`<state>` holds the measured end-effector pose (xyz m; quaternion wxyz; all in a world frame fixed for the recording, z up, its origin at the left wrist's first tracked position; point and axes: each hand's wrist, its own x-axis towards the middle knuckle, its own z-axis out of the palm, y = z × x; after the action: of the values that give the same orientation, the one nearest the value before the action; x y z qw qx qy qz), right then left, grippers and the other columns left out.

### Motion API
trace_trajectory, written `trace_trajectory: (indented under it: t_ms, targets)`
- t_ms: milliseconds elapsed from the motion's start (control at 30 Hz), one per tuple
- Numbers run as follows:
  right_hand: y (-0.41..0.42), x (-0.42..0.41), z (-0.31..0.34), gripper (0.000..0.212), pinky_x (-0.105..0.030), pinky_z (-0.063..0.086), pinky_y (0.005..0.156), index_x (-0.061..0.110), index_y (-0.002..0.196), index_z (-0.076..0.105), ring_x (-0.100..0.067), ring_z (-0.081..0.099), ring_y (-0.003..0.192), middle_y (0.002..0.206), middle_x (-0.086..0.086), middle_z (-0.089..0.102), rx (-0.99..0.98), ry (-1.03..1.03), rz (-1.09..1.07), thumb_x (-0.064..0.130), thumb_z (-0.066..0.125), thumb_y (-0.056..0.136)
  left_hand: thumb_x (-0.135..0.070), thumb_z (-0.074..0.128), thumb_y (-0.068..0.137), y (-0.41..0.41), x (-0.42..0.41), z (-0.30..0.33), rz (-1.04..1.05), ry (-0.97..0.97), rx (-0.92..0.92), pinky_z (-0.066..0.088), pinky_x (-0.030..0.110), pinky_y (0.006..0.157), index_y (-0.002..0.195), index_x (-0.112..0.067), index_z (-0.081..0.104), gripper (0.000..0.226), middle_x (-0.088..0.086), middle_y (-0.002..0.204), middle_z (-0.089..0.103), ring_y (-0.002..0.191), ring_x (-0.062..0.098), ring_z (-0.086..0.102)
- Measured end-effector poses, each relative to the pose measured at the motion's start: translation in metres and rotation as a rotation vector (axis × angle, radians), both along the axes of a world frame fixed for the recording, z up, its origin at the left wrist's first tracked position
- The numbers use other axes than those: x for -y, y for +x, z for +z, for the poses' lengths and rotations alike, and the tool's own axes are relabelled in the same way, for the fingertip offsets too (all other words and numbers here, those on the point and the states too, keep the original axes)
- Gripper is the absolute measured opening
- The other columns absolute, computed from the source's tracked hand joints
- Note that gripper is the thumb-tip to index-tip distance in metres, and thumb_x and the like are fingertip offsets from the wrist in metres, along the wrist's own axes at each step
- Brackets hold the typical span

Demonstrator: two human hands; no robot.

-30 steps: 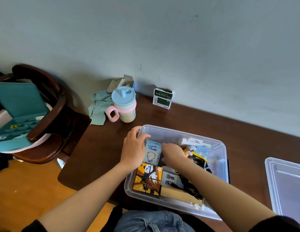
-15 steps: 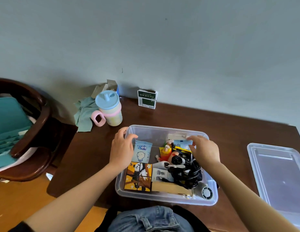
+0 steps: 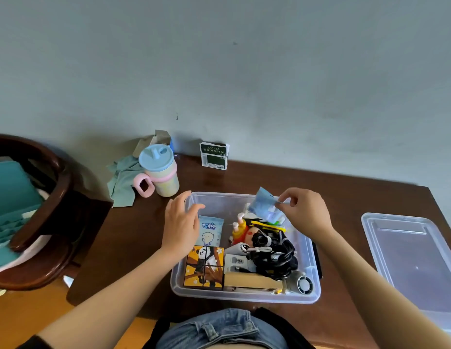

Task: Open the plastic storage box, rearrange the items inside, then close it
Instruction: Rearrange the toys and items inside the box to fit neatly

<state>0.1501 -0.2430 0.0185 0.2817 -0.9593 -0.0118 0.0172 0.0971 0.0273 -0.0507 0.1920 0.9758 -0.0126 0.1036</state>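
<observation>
The clear plastic storage box point(image 3: 312, 260) stands open on the brown table, its lid point(image 3: 416, 258) lying off to the right. My right hand point(image 3: 305, 212) pinches a small blue packet point(image 3: 263, 204) lifted above the box's far right corner. My left hand point(image 3: 181, 220) hovers over the box's left rim with fingers relaxed, holding nothing. Inside lie a light blue bear packet point(image 3: 211, 229), a panda picture cube point(image 3: 204, 268), a red-and-yellow toy figure point(image 3: 242, 231), a bundle of black cable point(image 3: 274, 255), a tan box point(image 3: 252, 280) and a small round fan point(image 3: 303, 284).
A blue-lidded cup with a pink handle point(image 3: 160, 170) and a teal cloth point(image 3: 123, 182) sit at the table's far left. A small green-and-white carton point(image 3: 214, 156) leans on the wall. A dark wooden chair point(image 3: 43, 222) with teal folders stands left of the table.
My right hand has picked the blue packet up out of the box's far right corner. My left hand has lifted off the bear packet and opened. The view has shifted slightly right.
</observation>
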Motion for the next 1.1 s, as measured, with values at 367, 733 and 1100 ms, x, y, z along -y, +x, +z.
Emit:
trace_trajectory:
  t_ms: [367, 733, 1100]
  targets:
    - [-0.041, -0.06, 0.003, 0.012, -0.024, 0.029, 0.049, 0.023, 0.084, 0.065, -0.007, 0.036, 0.045, 0.044, 0.01, 0.033, 0.146, 0.197, 0.378, 0.012, 0.07, 0.08, -0.038, 0.035, 0.101, 0.009, 0.029, 0.056, 0.109, -1.548, -0.789, 0.05, 0.024, 0.044, 0.116, -0.011, 0.061, 0.041, 0.015, 0.094, 0.072, 0.066, 0.025, 0.069]
    - [-0.018, -0.077, -0.016, 0.013, -0.014, 0.043, 0.053, 0.024, 0.095, 0.062, -0.001, 0.056, 0.062, 0.073, 0.011, 0.061, -0.155, 0.378, 0.118, 0.035, 0.062, 0.088, -0.016, 0.049, 0.098, 0.007, 0.0, 0.044, 0.138, -1.478, -0.709, 0.058, 0.044, 0.078, 0.112, -0.021, 0.057, 0.017, 0.009, 0.111, 0.068, 0.1, 0.025, 0.068]
    - [0.004, -0.096, -0.012, 0.006, -0.029, 0.059, 0.068, 0.01, 0.086, 0.064, -0.016, 0.069, 0.074, 0.09, -0.012, 0.071, -0.434, 0.917, -0.078, 0.012, 0.061, 0.091, -0.008, 0.066, 0.086, 0.012, -0.011, 0.042, 0.216, -1.429, -0.441, 0.052, 0.017, 0.064, 0.097, -0.016, 0.066, 0.013, -0.002, 0.087, 0.073, 0.077, 0.009, 0.067]
